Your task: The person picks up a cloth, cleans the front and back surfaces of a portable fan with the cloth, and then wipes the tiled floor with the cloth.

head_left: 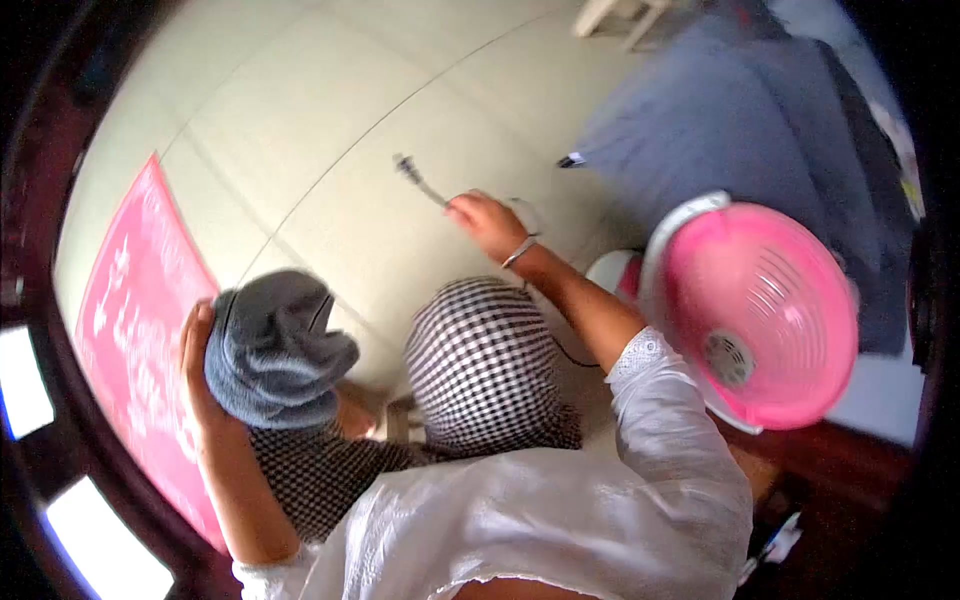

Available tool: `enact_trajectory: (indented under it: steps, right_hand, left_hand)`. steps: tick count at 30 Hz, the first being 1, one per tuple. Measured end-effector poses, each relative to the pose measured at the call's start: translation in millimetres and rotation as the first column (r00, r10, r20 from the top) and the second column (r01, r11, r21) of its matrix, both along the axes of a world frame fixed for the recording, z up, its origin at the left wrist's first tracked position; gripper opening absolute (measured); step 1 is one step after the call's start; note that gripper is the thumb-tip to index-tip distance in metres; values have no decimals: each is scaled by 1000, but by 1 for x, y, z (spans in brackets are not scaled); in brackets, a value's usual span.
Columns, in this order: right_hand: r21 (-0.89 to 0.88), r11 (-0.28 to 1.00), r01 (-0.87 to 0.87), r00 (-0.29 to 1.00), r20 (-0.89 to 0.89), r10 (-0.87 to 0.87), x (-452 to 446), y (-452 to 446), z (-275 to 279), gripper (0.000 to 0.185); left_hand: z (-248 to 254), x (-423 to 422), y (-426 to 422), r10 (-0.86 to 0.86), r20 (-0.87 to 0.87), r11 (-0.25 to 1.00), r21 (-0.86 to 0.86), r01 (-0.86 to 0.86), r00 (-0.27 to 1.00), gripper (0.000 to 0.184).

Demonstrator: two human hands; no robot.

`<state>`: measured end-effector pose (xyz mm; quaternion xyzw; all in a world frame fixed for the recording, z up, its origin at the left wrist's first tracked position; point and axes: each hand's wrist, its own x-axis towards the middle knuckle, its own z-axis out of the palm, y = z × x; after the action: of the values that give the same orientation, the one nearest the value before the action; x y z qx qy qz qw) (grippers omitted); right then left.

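Observation:
My left hand is pressed against the outer side of a bunched grey-blue knit cap, propped over my checked-cloth knee. The fingers curl along its edge, and the thumb side is hidden. My right hand is closed around a slim grey stick-like tool and holds it out over the floor. Its dark ridged tip points up and to the left; blur keeps me from telling its kind. A metal bangle is on the right wrist.
To the right stands a pink plastic basket with a white handle. Dark blue-grey cloth hangs behind it. A pink printed mat lies on the tiled floor at left. A wooden stool shows at the top.

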<state>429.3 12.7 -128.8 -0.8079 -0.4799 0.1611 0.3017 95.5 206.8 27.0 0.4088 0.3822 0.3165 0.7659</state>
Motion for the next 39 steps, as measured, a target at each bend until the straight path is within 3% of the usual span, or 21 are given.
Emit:
enact_trajectory:
  steps: [2,4,5,7,9,11,15,16,18,20,21,23,25,27,31,32,33,34,36,38,39]
  right_hand:
    - [8,999,33,998,52,-33,-15,3,64,21]
    - [178,977,-113,851,525,3,-24,-19,115,21]
    - [181,980,-81,836,548,-32,-25,-31,143,21]
    - [413,909,57,915,343,-213,-25,-50,201,20]
    - [507,809,296,955,-190,-229,-7,-45,251,17]
    - [739,615,275,961,-232,-151,17,-82,311,17]
    - [953,189,236,908,-147,-393,93,-191,415,13]
    - [955,65,290,898,-248,-364,132,-225,433,16]
    - [989,17,145,861,-117,-495,160,-313,467,24]
    - [983,-181,3,779,-116,-616,186,-401,473,19]
    - [955,-289,71,689,-256,-678,120,-380,472,16]
    - [953,-264,152,676,-295,-675,116,-434,453,15]
    - [794,-432,428,504,-606,-615,106,-474,424,15]
    - [668,-529,524,432,-744,-510,137,-570,380,15]
    - [317,-656,685,-120,-839,-531,111,-608,289,41]
    - [260,-459,850,-369,-329,-869,86,-594,283,41]
    - [49,-325,944,-323,331,-887,63,-581,275,42]
    - [43,-317,947,-313,332,-890,62,-586,268,42]
    - [-64,-97,993,-22,714,-699,65,-605,253,47]
    - [70,33,997,-22,666,-745,89,-625,271,54]
    - [263,21,964,-154,626,-764,85,-611,289,59]
  left_hand:
    - [-7,-4,5,-54,79,999,1,54,995,27]
    - [6,3,-7,-63,95,996,-54,69,993,26]
    - [6,3,-8,-102,121,993,-47,108,987,26]
    - [-3,-4,3,-284,105,959,27,282,953,37]
    - [-22,1,25,-288,129,958,42,285,949,37]
    - [-17,6,19,-206,141,978,-14,210,968,25]
    - [-24,9,29,-331,126,944,38,328,935,27]
    - [-31,14,37,-334,128,942,11,335,934,28]
    - [-26,13,33,-377,131,926,33,376,917,28]
    - [-26,14,33,-413,137,911,73,407,900,30]
    - [-30,15,36,-424,138,906,74,417,895,30]
    - [-38,16,42,-405,137,914,24,406,904,30]
    - [-33,16,37,-419,149,908,34,418,896,30]
    - [-31,15,36,-428,156,903,47,426,890,30]
    - [-36,12,41,-435,133,900,47,432,891,32]
    - [-35,12,40,-449,130,893,49,447,884,34]
    - [-35,11,40,-461,125,887,50,458,879,35]
    - [-38,11,43,-474,132,880,33,474,871,35]
    - [-42,5,44,-508,158,861,50,507,847,35]
    - [-44,6,48,-422,129,903,-26,428,897,34]
    - [-42,7,44,-400,124,915,2,403,908,31]
